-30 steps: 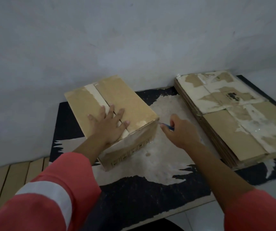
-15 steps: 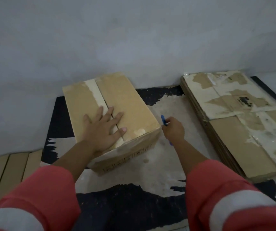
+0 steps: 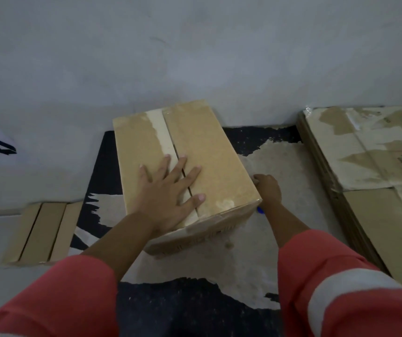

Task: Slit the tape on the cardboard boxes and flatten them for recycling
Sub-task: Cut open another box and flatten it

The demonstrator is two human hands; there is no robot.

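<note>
A worn black counter point(image 3: 195, 307) carries a stack of flattened boxes point(image 3: 377, 203) at the right and, in the middle, the taped cardboard box point(image 3: 209, 152). The left grip point(image 3: 163, 193) lies spread flat across the box's top seam. The right grip point(image 3: 269, 188) sits against the box's right side, fingers curled round a blue tool point(image 3: 260, 210) — only its end shows.

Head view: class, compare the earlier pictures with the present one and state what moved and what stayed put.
The right hand, gripping the blue tool, moved in close against the right side of the cardboard box; the tool's blue end now shows below the hand, not above it. Unchanged: the left hand pressing flat on the box top, and the flattened stack.
</note>
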